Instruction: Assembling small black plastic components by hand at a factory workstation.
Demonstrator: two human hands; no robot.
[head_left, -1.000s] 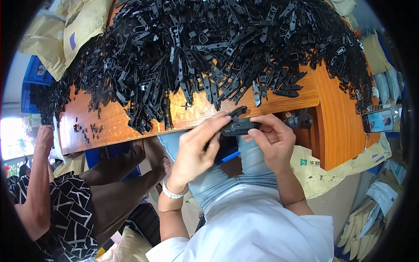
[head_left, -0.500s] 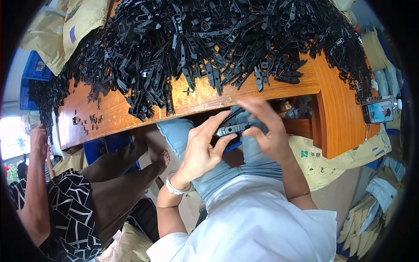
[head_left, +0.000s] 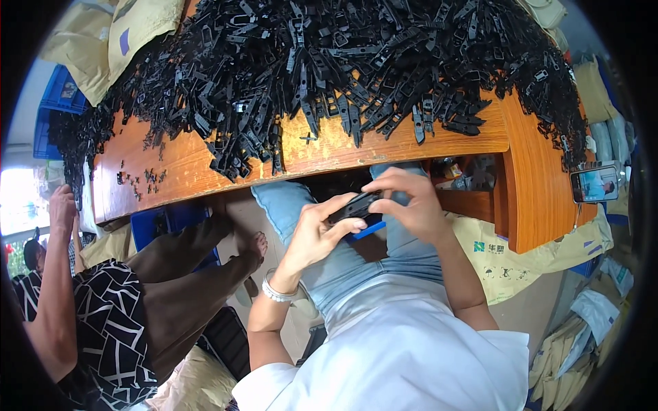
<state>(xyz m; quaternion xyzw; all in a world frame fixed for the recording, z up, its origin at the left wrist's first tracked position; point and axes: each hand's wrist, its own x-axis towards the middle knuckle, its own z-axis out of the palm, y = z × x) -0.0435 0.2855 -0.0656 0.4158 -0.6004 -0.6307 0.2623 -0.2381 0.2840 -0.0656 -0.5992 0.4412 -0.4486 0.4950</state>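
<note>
1. Below the wooden table edge, over the lap, both hands had dropped from the tabletop since a second earlier.
2. Left hand and right hand both gripped one black plastic clip, working it away from the clip heap.

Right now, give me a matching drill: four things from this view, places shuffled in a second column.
Things:
1. black plastic part
2. heap of black parts
3. phone
4. blue crate

Places:
A. far left, past the wooden table
B. spread over the tabletop
C. right of the table's edge
D. between left hand and right hand, over the lap

Pairs: 1-D, 2-B, 3-C, 4-A
</note>
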